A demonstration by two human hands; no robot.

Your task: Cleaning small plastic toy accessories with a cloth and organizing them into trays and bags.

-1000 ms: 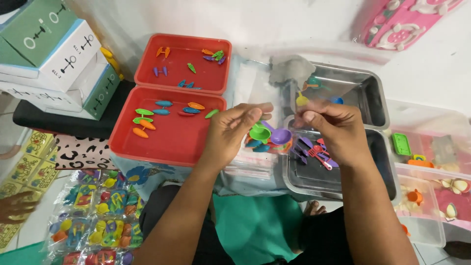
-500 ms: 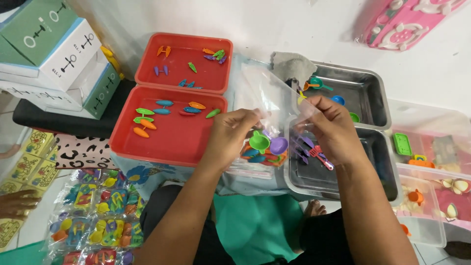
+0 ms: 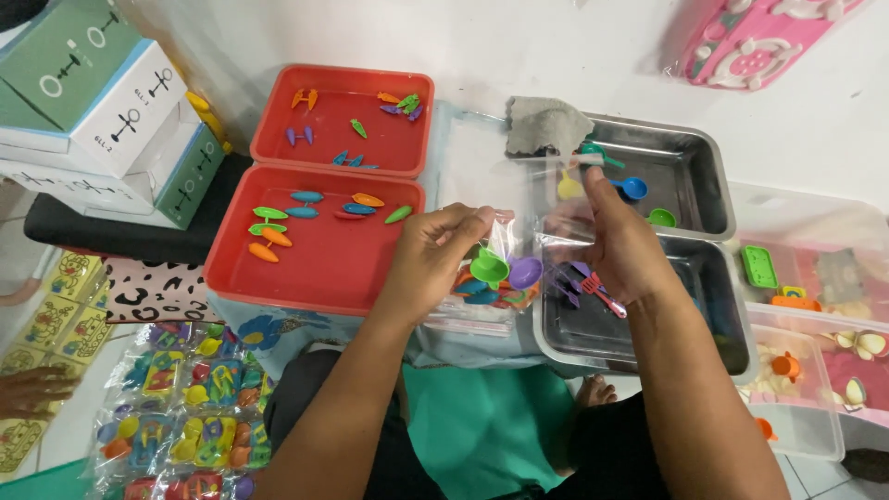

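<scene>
Both hands held a clear plastic bag of toy pieces.
Left hand (image 3: 435,264) and right hand (image 3: 622,248) each kept a closed grip on the clear plastic bag (image 3: 505,231), just right of the red tray (image 3: 319,278).

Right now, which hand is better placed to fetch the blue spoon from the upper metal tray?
Right hand: it hovers beside the upper metal tray, near the blue spoon. The left hand holds the clear bag farther away.

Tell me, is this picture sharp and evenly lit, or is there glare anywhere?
Head view: mostly sharp, lit softly and evenly; pale sheen on the clear plastic bag of small coloured toys held by both hands, dull reflections in the steel trays; edges bend slightly, like a wide lens.
</scene>
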